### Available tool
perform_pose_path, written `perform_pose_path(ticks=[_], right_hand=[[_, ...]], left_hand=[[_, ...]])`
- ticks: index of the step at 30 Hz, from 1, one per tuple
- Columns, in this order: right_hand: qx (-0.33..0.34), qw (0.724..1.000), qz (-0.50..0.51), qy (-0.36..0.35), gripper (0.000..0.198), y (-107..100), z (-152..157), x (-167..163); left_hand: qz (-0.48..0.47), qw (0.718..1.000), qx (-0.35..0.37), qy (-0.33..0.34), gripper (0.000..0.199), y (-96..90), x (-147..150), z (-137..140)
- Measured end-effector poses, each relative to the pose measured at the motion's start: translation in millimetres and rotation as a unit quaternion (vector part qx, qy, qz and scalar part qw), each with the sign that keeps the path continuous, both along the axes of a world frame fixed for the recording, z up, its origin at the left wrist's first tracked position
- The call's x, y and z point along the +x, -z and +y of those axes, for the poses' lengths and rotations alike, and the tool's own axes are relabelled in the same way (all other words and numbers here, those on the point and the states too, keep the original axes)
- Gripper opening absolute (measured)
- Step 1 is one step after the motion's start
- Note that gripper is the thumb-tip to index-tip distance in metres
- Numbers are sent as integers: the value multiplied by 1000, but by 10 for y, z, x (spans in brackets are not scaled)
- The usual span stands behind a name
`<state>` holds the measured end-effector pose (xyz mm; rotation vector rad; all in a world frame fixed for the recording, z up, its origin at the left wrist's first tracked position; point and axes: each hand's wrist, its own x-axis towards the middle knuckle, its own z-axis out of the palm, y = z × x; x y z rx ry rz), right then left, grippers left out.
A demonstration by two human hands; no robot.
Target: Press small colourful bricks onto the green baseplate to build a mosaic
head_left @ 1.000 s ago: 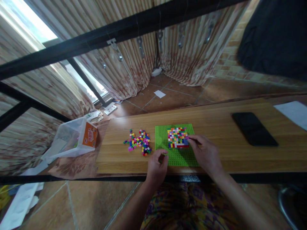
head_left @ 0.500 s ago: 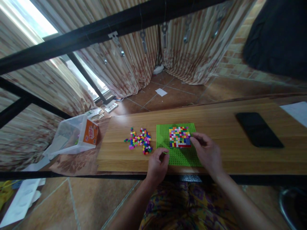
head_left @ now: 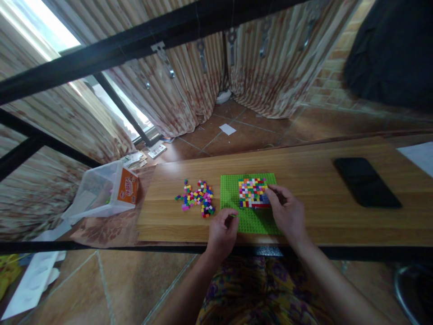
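Observation:
A green studded baseplate (head_left: 228, 189) lies on the wooden table. Small multicoloured toy bricks (head_left: 252, 192) are packed on it in a tight block, with a red row along the near side. My right hand (head_left: 288, 212) reaches over the plate's right side, thumb and fingers pinched at the block's right edge; whatever sits between the fingertips is hidden. Over the plate's near left corner, my left hand (head_left: 221, 234) is closed, fingertips together, and I cannot make out what they hold. Left of the plate lies a loose pile of mixed bricks (head_left: 199, 197).
A clear plastic tub (head_left: 98, 192) with an orange label stands at the table's left end. A black phone-like slab (head_left: 367, 183) lies on the right, near a white sheet (head_left: 419, 155). A dark metal bar (head_left: 135, 45) crosses above, in front of curtains.
My right hand has shifted slightly left, its fingertips now covering part of the block's right edge. My left hand stays in place.

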<state>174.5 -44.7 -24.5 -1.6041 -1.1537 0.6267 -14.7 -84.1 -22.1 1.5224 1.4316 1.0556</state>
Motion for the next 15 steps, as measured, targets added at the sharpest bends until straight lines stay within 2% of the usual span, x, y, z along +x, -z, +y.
perform_pose_path(ticks=[4,9,15], right_hand=[[26,1000,-8,7,40,6,-111,66],[32,996,-86,6,35,14,-240,255],[26,981,-180,-62,33,58,-352,391]], left_hand=[[7,1000,5,0,11,-9,1,3],[4,1000,7,6,11,13,-4,11],[10,1000,14,7,11,-18,2,13]])
